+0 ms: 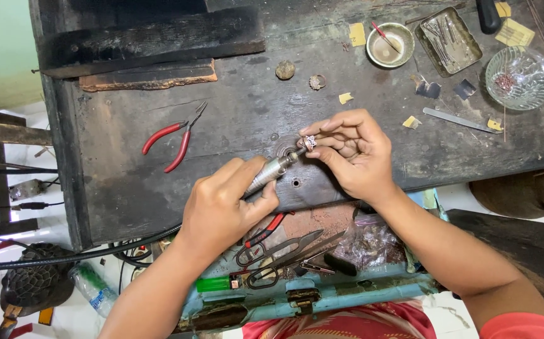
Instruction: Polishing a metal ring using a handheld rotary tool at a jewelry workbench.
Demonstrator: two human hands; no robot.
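Note:
My left hand [225, 204] grips a metal rotary-tool handpiece [274, 168], whose black flexible cable runs off to the lower left. Its tip points up and to the right, meeting a small silver ring [310, 142]. My right hand [351, 150] pinches that ring between thumb and fingertips, just above the dark wooden workbench [240, 113]. Both hands are close together near the bench's front edge.
Red-handled pliers [174, 137] lie left on the bench. At the back right are a small metal bowl [390, 45], a metal tray of pins [451, 39] and a glass dish [519, 78]. An open drawer below holds shears [278, 254], a green lighter [214, 284] and scraps.

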